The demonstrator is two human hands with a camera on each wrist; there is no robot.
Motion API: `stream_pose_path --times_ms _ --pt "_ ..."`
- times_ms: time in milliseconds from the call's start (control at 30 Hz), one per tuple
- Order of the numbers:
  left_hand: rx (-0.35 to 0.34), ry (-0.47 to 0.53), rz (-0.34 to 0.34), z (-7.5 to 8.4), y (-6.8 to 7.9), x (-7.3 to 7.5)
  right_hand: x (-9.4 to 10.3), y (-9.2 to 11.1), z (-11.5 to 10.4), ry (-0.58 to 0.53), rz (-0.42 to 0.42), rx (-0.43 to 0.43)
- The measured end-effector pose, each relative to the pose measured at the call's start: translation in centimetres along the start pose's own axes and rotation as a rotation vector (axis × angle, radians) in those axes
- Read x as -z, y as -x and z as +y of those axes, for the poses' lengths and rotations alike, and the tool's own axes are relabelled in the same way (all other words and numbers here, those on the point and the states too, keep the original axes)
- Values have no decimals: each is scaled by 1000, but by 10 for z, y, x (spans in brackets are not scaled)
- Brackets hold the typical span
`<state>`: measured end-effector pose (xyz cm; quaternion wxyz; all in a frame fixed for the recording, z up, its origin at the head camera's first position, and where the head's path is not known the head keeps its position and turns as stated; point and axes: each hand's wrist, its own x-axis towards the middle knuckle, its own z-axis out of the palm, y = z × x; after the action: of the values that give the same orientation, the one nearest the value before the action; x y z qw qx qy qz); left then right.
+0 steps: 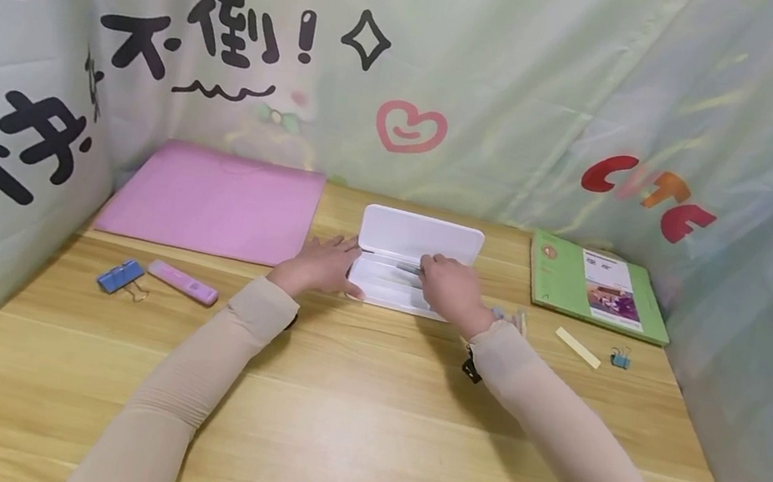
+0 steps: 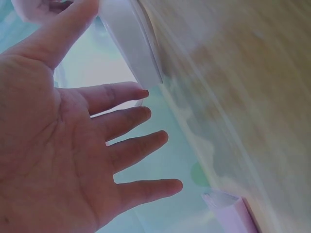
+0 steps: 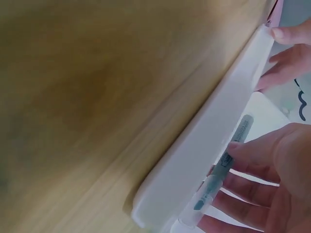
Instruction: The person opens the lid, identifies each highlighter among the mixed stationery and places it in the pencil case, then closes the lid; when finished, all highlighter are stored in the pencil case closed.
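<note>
A white pencil case (image 1: 421, 238) lies open at the middle back of the wooden desk (image 1: 358, 422), its lid standing behind its tray. My left hand (image 1: 333, 262) lies flat at the case's left end, fingers straight and spread (image 2: 146, 121), the thumb against the white case wall (image 2: 129, 43). My right hand (image 1: 442, 275) is over the tray and pinches a slim grey pen (image 1: 408, 267). In the right wrist view the pen (image 3: 221, 172) lies along my fingers (image 3: 252, 165), just above the case's edge (image 3: 204, 145). The inside of the tray is mostly hidden by my hands.
A pink folder (image 1: 211, 201) lies at the back left, with a blue binder clip (image 1: 120, 276) and a pink flat bar (image 1: 182, 282) in front of it. At the right are a green book (image 1: 595, 287), a yellow strip (image 1: 578, 347) and a small blue clip (image 1: 620, 359). Printed cloth walls surround the desk.
</note>
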<state>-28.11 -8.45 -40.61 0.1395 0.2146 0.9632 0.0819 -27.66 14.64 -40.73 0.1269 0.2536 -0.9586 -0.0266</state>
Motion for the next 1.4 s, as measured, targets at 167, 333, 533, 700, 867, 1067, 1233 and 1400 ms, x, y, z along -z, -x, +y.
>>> stream_pose_path --times_ms 167,333,533,700,867,1067,1233,1400 --pt "5 3 3 2 1 2 -4 -5 -3 26 -70 1" --pt "-2 3 7 2 0 3 -4 -3 -5 29 -110 11" --pt "-4 2 10 0 -1 2 -3 4 -4 3 -136 19" --pt "0 21 2 1 0 0 1 13 -1 -22 -124 30" --pt "-8 20 -4 2 2 -1 7 27 9 -71 -58 3" --pt "1 28 -3 0 0 -3 23 47 26 -68 -147 -211" --pt "5 25 -2 -3 -2 -4 33 64 39 -91 -270 -352" --pt "4 25 -1 -2 -2 -3 37 70 49 -122 -402 -437"
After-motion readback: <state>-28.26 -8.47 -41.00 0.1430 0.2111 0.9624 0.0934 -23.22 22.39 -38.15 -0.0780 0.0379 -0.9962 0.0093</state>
